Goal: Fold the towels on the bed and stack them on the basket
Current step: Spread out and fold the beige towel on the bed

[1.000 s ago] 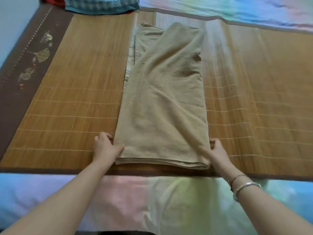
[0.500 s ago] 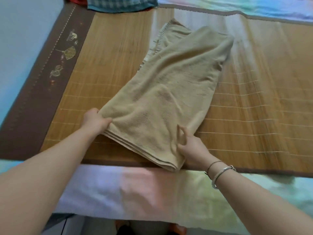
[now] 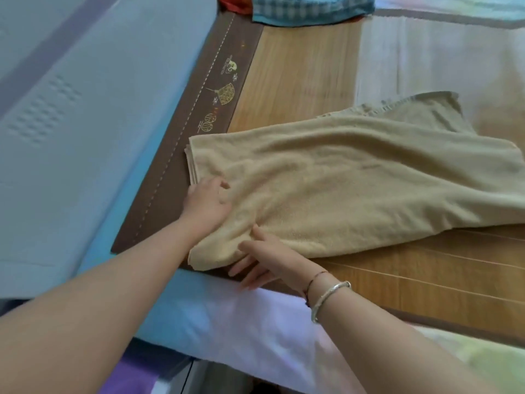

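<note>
Cloth, slatted wood and a little metal.
We see the beige towel [image 3: 355, 177] as thick matt terry with a rough nap; the mat [image 3: 306, 81] under it as smooth woven slats with a slight sheen, edged by a matt brown cloth border [image 3: 181, 155] with stitching; the bangle [image 3: 329, 300] as shiny metal; the checked cloth [image 3: 306, 8] as soft and matt.
</note>
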